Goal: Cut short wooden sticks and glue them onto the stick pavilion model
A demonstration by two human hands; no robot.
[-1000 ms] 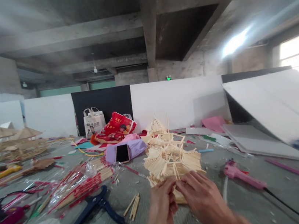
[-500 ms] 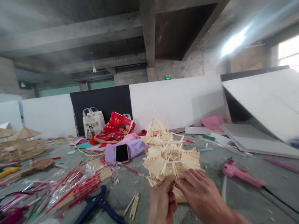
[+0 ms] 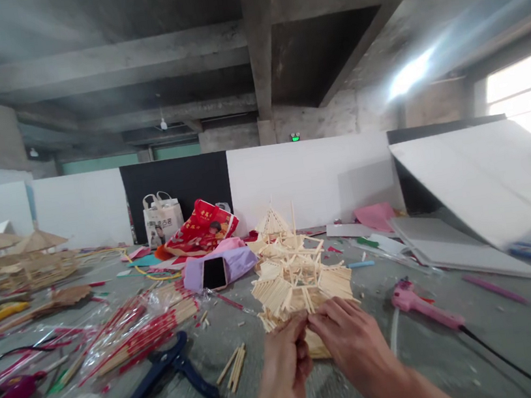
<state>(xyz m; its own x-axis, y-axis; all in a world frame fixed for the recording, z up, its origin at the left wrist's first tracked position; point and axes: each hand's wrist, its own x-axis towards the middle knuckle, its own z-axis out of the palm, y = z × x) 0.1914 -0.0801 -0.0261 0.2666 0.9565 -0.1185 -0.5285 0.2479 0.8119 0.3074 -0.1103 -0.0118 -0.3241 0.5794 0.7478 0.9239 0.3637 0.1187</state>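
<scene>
A pale model pagoda (image 3: 290, 274) built from wooden sticks stands on the grey table straight in front of me. My left hand (image 3: 287, 351) is closed at its near side, thumb and forefinger pinched together. Beside it my right hand (image 3: 346, 332) has its fingers curled down at the front roof, and the two hands' fingertips almost meet. Whatever the fingertips hold is too small and covered to make out. Short cut sticks (image 3: 237, 367) lie to the left of my left hand.
Left of the sticks lies a blue-handled cutter (image 3: 170, 364), with wrapped bundles of sticks (image 3: 149, 324) behind it. A pink glue gun (image 3: 424, 308) with a cord lies at right. Further back are a phone (image 3: 213, 273), a red bag (image 3: 205, 227) and white boards (image 3: 440, 243).
The view has shifted slightly, so things sit a little further left. Both hands keep their place at the model's near side.
</scene>
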